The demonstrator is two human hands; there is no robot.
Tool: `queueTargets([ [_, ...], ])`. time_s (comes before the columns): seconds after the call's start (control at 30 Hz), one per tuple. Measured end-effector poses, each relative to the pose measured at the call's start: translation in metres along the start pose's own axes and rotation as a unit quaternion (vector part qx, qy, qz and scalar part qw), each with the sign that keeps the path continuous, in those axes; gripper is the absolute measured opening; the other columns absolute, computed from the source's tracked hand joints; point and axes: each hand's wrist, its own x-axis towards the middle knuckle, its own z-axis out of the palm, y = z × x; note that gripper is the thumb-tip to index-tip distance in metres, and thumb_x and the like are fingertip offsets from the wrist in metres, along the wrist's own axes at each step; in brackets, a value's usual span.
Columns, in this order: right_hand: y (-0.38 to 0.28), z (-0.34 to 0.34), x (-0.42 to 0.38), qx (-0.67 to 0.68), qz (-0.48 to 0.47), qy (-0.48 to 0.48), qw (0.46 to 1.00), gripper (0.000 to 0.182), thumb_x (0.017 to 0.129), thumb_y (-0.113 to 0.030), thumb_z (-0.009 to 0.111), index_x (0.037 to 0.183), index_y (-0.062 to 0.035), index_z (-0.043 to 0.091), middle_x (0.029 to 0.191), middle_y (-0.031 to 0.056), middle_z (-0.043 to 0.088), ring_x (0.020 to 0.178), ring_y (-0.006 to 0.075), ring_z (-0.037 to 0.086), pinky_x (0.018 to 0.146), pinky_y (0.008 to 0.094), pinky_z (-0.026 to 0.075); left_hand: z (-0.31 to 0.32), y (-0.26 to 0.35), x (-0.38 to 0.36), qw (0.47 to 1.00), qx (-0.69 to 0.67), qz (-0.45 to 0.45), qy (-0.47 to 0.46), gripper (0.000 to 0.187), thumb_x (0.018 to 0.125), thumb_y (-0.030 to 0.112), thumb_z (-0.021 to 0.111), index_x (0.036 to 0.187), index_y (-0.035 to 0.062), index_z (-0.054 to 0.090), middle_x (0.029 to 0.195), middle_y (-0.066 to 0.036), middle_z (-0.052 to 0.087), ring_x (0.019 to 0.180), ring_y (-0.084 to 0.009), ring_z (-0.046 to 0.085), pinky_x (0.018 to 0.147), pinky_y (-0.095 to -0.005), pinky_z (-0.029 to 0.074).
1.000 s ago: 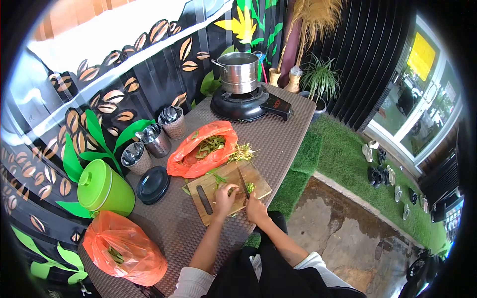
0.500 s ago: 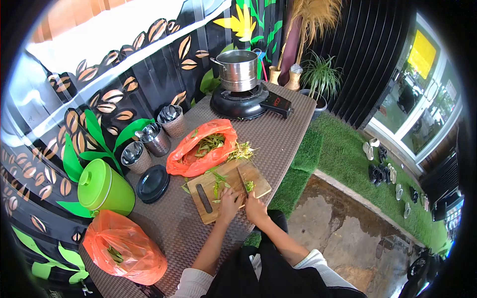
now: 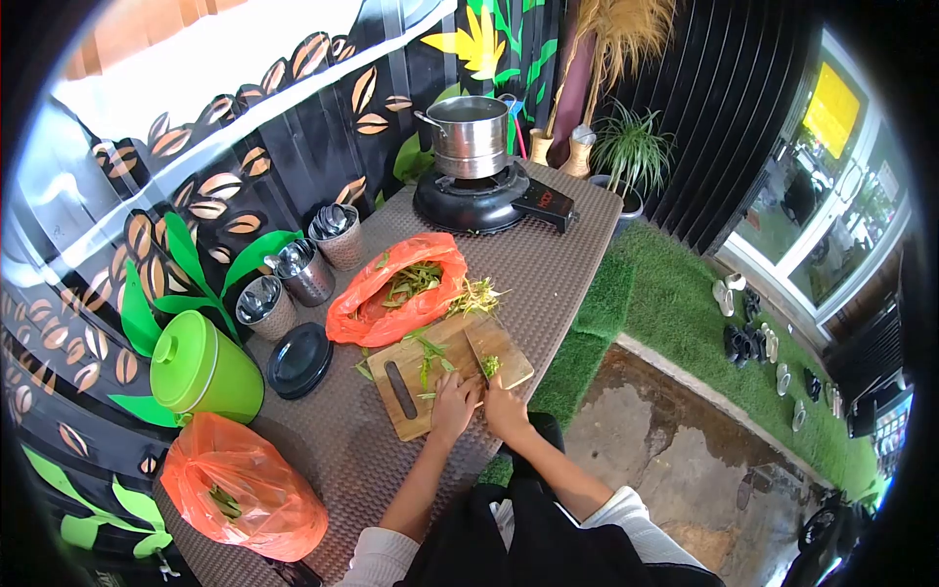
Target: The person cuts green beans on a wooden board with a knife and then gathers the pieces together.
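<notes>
A wooden cutting board (image 3: pixel 411 409) lies at the table's front edge. My right hand (image 3: pixel 506 411) is closed round the handle of a knife (image 3: pixel 477 358), its blade pointing away over the board. Just left of it, my left hand (image 3: pixel 454 406) presses down on the board with fingers together; what lies under them is mostly hidden. Chopped green pieces (image 3: pixel 490 366) sit right of the blade. Loose leafy stems (image 3: pixel 426 364) lie left of it. Behind the board an open orange bag (image 3: pixel 377 311) holds green leaves, with a bunch of pale stems (image 3: pixel 476 296) beside it.
A steel pot (image 3: pixel 469 139) stands on a black portable stove (image 3: pixel 468 207) at the back. Along the wall are cutlery holders (image 3: pixel 305 277), black plates (image 3: pixel 299 360) and a green lidded container (image 3: pixel 207 367). Another orange bag (image 3: pixel 259 499) stands front left on the table (image 3: pixel 337 440).
The view has shifted very slightly. Both hands and the knife stay in nearly the same place on the board.
</notes>
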Motion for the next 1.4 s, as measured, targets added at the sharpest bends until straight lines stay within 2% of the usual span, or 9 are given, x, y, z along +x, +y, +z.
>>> queueTargets([
  [0.17,0.000,0.002,0.018,0.028,-0.002,0.021,0.999,0.034,0.090,-0.022,0.047,0.112,0.0026,0.039,0.088,0.0293,0.064,0.081,0.0422,0.065,0.069,0.0491,0.053,0.008,-0.008,-0.002,1.000,-0.020,-0.021,0.012,0.020,0.080,0.014,0.060,0.098,0.0082,0.069,0.078,-0.009,0.051,0.082,-0.0265,0.050,0.077,-0.0398,0.040],
  [0.27,0.009,0.001,0.031,0.002,-0.050,0.016,0.999,0.035,0.091,-0.024,0.045,0.113,0.0024,0.038,0.088,0.0287,0.064,0.081,0.0419,0.065,0.069,0.0492,0.053,0.001,-0.003,0.001,0.998,-0.029,-0.048,0.008,0.017,0.080,0.014,0.061,0.094,0.0077,0.070,0.077,-0.009,0.053,0.082,-0.0265,0.050,0.077,-0.0398,0.039],
  [0.57,-0.010,0.003,0.003,0.013,0.009,0.012,1.000,0.033,0.092,-0.025,0.045,0.110,0.0024,0.039,0.087,0.0272,0.064,0.083,0.0430,0.064,0.071,0.0494,0.052,0.000,-0.005,0.000,0.998,-0.041,-0.049,0.019,0.016,0.080,0.015,0.062,0.090,0.0067,0.070,0.075,-0.008,0.054,0.083,-0.0255,0.050,0.078,-0.0387,0.038],
  [0.77,0.001,-0.003,0.017,0.003,-0.057,0.004,0.998,0.030,0.092,-0.024,0.044,0.107,0.0017,0.039,0.085,0.0276,0.063,0.082,0.0433,0.064,0.070,0.0493,0.053,-0.002,-0.007,0.003,0.998,-0.026,-0.030,0.049,0.014,0.078,0.015,0.065,0.088,0.0070,0.071,0.076,-0.008,0.056,0.084,-0.0251,0.051,0.085,-0.0396,0.036],
  [0.87,-0.004,0.001,-0.004,0.012,-0.035,0.022,0.999,0.029,0.092,-0.023,0.044,0.107,0.0013,0.039,0.083,0.0271,0.064,0.081,0.0426,0.064,0.068,0.0488,0.053,-0.004,-0.005,0.004,0.998,-0.028,-0.035,0.048,0.013,0.078,0.015,0.065,0.087,0.0072,0.070,0.076,-0.007,0.056,0.085,-0.0253,0.051,0.088,-0.0404,0.035],
  [0.97,-0.013,0.004,-0.008,0.018,0.029,-0.005,0.999,0.032,0.092,-0.025,0.045,0.108,0.0016,0.038,0.085,0.0299,0.062,0.082,0.0441,0.063,0.070,0.0526,0.050,-0.006,-0.002,0.005,0.998,-0.030,-0.047,0.038,0.013,0.078,0.015,0.065,0.087,0.0073,0.071,0.077,-0.007,0.057,0.085,-0.0257,0.051,0.089,-0.0404,0.035],
  [1.2,0.000,-0.004,0.017,0.039,-0.036,-0.008,0.999,0.033,0.093,-0.027,0.044,0.110,0.0012,0.038,0.087,0.0289,0.063,0.084,0.0446,0.063,0.074,0.0520,0.050,-0.005,0.000,0.004,0.996,-0.023,-0.057,0.069,0.011,0.076,0.013,0.068,0.085,0.0067,0.071,0.079,-0.007,0.058,0.088,-0.0245,0.050,0.089,-0.0387,0.035],
  [1.3,-0.002,0.007,0.000,0.017,-0.024,0.026,0.999,0.033,0.092,-0.027,0.045,0.109,0.0016,0.039,0.085,0.0289,0.063,0.083,0.0441,0.063,0.072,0.0524,0.051,-0.003,-0.006,0.003,0.996,-0.055,-0.027,0.062,0.011,0.075,0.012,0.069,0.084,0.0072,0.071,0.083,-0.006,0.061,0.089,-0.0239,0.050,0.087,-0.0369,0.036],
  [1.4,-0.012,0.013,-0.004,0.032,0.012,0.026,0.999,0.033,0.092,-0.026,0.045,0.108,0.0017,0.039,0.083,0.0285,0.063,0.081,0.0438,0.063,0.070,0.0523,0.051,-0.002,-0.008,0.002,0.994,-0.082,-0.065,0.040,0.011,0.077,0.013,0.065,0.083,0.0068,0.070,0.087,-0.006,0.062,0.090,-0.0247,0.050,0.085,-0.0383,0.035],
])
